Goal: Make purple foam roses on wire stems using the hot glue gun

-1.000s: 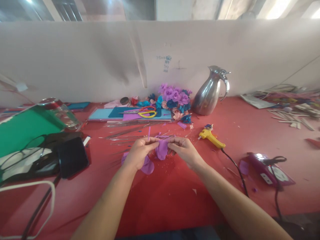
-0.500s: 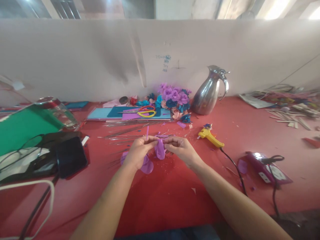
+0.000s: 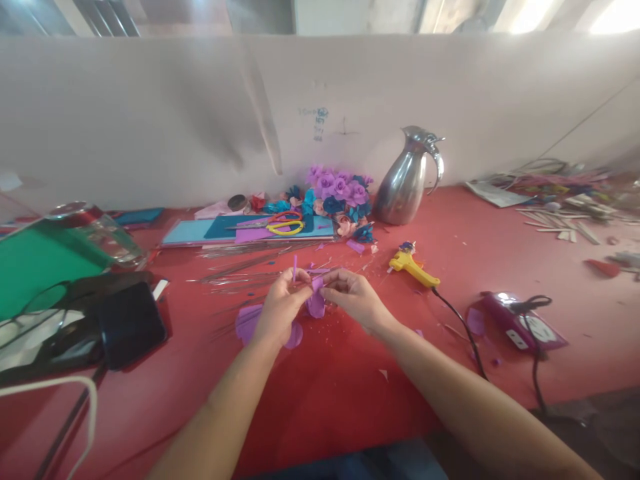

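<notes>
Drew the left hand (image 3: 280, 303) and right hand (image 3: 353, 297) slightly closer together since the earlier frames, and turned the view a little rightward. Pinched the purple piece (image 3: 315, 300) between the thumbs and fingertips of both hands, nearly closed, above the red table (image 3: 340, 393). Had a thin purple strip (image 3: 295, 268) upright at the left hand's fingers; could not tell how held. Had purple sheets (image 3: 247, 322) near the left wrist, wires (image 3: 225, 273) beyond, a yellow glue gun (image 3: 415, 268) to the right, and scissors (image 3: 285, 227) farther back, near paper flowers (image 3: 340, 190) and beside them a steel jug (image 3: 404, 187).
</notes>
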The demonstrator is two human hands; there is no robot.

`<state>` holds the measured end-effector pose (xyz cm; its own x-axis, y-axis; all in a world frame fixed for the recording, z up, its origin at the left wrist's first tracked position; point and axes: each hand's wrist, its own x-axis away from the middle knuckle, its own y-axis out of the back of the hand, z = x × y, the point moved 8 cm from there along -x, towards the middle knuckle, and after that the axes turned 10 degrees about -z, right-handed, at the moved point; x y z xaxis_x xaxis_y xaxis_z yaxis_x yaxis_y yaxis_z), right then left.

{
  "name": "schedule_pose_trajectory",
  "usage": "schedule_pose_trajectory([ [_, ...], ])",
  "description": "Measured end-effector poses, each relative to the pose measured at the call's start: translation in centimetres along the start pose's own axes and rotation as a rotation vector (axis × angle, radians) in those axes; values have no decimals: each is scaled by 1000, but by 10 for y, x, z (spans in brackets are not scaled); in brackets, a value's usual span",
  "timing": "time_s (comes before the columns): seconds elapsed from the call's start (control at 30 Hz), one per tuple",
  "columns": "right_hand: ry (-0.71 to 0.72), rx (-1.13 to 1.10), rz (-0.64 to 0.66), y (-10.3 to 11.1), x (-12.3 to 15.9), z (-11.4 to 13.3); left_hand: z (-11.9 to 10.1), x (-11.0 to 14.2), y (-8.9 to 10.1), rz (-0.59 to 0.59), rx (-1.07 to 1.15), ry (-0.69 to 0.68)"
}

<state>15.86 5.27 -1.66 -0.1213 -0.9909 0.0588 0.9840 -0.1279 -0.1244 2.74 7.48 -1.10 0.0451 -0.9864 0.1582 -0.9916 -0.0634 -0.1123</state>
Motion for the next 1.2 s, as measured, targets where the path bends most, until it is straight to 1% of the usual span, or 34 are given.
schedule_pose_trajectory([
  [0.07,-4,-25,2,1,0,2,-1,0,2,6,-7,33],
  [0.13,-7,-49,8,1,0,4,-2,-1,1,43,-9,80],
  [0.2,-4,-66,10,2,0,6,-3,-1,1,77,-16,95],
  [0.5,28,-72,0,4,-2,6,-3,-3,3,86,-97,44],
  [0.67,45,-40,24,2,-1,9,-7,-3,2,100,-133,-6],
  [0.8,35,-37,25,2,-2,6,-9,-3,2,101,-131,-33],
  [0.97,78,33,38,-1,1,0,-4,-4,0,111,-106,-10],
  [1.1,143,85,53,-5,5,5,1,-6,3,86,-66,29],
  [1.2,140,78,50,-4,5,8,-2,-6,6,69,-27,24],
])
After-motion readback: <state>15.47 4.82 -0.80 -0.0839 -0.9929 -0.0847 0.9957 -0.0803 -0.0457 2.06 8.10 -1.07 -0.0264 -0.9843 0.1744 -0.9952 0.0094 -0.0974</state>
